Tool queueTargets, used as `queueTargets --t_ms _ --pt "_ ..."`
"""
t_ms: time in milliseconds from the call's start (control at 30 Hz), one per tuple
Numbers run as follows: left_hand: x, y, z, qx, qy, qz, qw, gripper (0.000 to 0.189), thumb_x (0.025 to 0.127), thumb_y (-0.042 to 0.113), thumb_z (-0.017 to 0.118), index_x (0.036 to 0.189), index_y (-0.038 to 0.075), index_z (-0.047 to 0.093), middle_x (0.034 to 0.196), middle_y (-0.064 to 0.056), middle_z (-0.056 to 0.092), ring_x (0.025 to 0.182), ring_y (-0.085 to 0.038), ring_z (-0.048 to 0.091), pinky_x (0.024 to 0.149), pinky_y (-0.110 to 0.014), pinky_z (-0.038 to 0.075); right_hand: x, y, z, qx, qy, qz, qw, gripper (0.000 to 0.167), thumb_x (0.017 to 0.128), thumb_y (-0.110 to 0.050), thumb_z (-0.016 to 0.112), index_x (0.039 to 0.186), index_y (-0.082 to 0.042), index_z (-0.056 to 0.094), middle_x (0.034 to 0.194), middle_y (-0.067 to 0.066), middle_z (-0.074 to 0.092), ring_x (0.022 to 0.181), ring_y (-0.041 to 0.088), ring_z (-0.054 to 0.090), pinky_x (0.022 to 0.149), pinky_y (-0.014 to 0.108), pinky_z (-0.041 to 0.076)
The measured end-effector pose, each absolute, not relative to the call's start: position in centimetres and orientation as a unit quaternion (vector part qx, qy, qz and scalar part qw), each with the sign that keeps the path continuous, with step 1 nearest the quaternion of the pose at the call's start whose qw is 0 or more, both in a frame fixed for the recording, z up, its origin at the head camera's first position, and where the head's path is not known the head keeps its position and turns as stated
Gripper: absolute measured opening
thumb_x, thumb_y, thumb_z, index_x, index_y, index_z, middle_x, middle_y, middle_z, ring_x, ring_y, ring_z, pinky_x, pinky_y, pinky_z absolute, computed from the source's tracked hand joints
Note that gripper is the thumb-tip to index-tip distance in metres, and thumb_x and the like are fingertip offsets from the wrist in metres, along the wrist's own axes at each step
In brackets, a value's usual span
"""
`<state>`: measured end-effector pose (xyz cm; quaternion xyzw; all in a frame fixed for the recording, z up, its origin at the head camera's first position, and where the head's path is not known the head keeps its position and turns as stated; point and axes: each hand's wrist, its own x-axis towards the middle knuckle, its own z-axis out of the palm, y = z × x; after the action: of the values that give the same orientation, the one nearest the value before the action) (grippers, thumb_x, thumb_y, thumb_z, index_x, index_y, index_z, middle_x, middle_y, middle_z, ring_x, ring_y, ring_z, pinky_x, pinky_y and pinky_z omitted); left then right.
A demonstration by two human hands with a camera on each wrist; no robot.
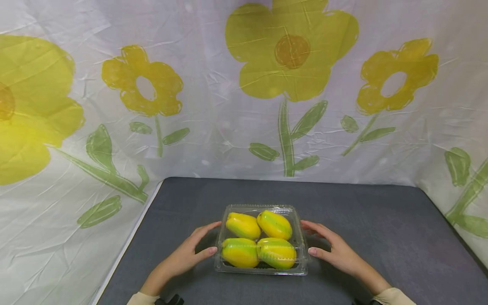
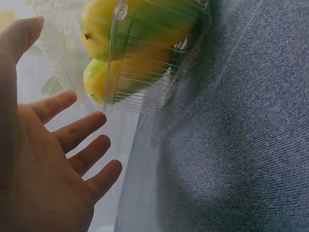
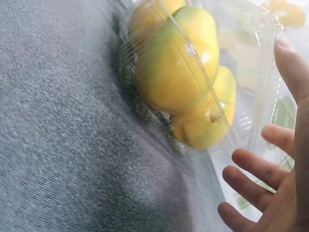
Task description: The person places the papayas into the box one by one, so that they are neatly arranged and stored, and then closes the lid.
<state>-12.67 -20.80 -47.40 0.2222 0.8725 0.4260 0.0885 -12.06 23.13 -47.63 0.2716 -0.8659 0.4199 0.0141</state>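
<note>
A clear plastic clamshell box [image 1: 263, 272] sits on the dark table with its lid down. Several yellow-green fruits that look like mangoes [image 1: 243, 225] lie inside in two rows. My left hand [image 1: 187, 252] is at the box's left side, thumb and fingers spread, fingertips right by the edge. On the opposite side my right hand [image 1: 335, 250] takes a mirrored pose, its fingertips close to the right edge. Both wrist views show the fingers extended and apart beside the box wall, with nothing gripped. Through the clear wall, the mangoes [image 3: 178, 63] show in the right wrist view.
The dark grey cloth-covered table [image 1: 381, 228] stretches out around the box. A white curtain [image 1: 213, 140] printed with yellow flowers hangs behind it and along both sides. Light sleeves [image 1: 394, 296] and dark wrist straps [image 1: 171, 300] show at the bottom.
</note>
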Motion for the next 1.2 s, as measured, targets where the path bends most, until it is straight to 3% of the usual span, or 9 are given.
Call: queueTargets --t_ms 300,533,833,1000,1200 --pt "-12.0 -20.7 -47.1 0.225 0.880 0.407 0.097 0.067 0.094 0.041 0.065 0.152 0.036 0.033 0.158 -0.003 0.038 0.145 -0.035 0.036 0.108 -0.069 0.034 -11.4 22.9 -47.9 0.258 -0.867 0.425 -0.038 0.070 0.093 -0.020 0.068 0.154 -0.028 0.033 0.147 0.004 0.052 0.121 0.022 0.060 0.097 0.042 0.051" --pt "-11.6 -20.7 -47.3 0.215 0.885 0.398 0.109 0.074 0.090 0.047 0.069 0.153 0.035 0.032 0.158 -0.006 0.037 0.144 -0.039 0.036 0.106 -0.071 0.034 -11.0 22.7 -48.1 0.253 -0.865 0.429 -0.060 0.074 0.091 -0.022 0.071 0.155 -0.028 0.032 0.146 0.007 0.053 0.120 0.009 0.058 0.094 0.038 0.052" --pt "-11.2 -20.3 -47.5 0.203 0.883 0.404 0.124 0.079 0.088 0.051 0.069 0.154 0.034 0.030 0.157 -0.008 0.038 0.144 -0.038 0.037 0.109 -0.068 0.034 -10.6 22.2 -48.5 0.230 -0.867 0.438 -0.059 0.083 0.083 -0.032 0.080 0.153 -0.028 0.034 0.139 0.002 0.058 0.114 0.003 0.060 0.096 0.029 0.050" --pt "-11.0 -20.0 -47.4 0.208 0.878 0.409 0.138 0.079 0.090 0.048 0.068 0.155 0.029 0.028 0.147 -0.008 0.049 0.134 -0.035 0.049 0.106 -0.059 0.043 -10.5 21.9 -48.5 0.210 -0.872 0.436 -0.074 0.087 0.081 -0.042 0.080 0.153 -0.029 0.034 0.134 0.001 0.061 0.112 0.001 0.059 0.096 0.030 0.050" --pt "-11.1 -20.0 -47.7 0.223 0.862 0.426 0.158 0.078 0.093 0.041 0.067 0.156 0.024 0.025 0.138 -0.008 0.054 0.123 -0.025 0.055 0.103 -0.040 0.049 -10.4 21.8 -48.6 0.199 -0.867 0.448 -0.094 0.090 0.080 -0.042 0.081 0.154 -0.025 0.033 0.119 -0.005 0.065 0.106 -0.002 0.059 0.094 0.024 0.050"
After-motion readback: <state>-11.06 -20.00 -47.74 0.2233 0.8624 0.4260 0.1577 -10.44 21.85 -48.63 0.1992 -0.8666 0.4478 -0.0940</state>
